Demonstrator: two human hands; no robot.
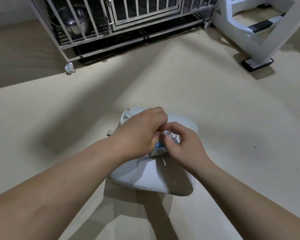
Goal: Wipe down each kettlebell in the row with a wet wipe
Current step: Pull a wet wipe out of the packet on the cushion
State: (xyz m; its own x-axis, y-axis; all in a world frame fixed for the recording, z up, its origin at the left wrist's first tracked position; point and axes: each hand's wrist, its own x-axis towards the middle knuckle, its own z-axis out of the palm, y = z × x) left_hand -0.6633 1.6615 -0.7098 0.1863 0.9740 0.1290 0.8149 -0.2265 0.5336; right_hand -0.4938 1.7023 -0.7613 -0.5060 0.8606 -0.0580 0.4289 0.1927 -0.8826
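Note:
Both my hands meet over a small shiny wet wipe packet [175, 138] with a blue and white label, held just above a pale grey soft bag [154, 177] lying on the beige floor. My left hand [139, 134] pinches the packet's left side with curled fingers. My right hand [184, 146] pinches it from the right, and a bit of white wipe shows between the fingertips. No kettlebell is in view.
A metal pet cage [111, 25] on small caster wheels stands at the back, with a steel bowl [74, 23] inside. A white frame with a black foot [257, 64] stands at the back right. Bare beige floor surrounds the bag.

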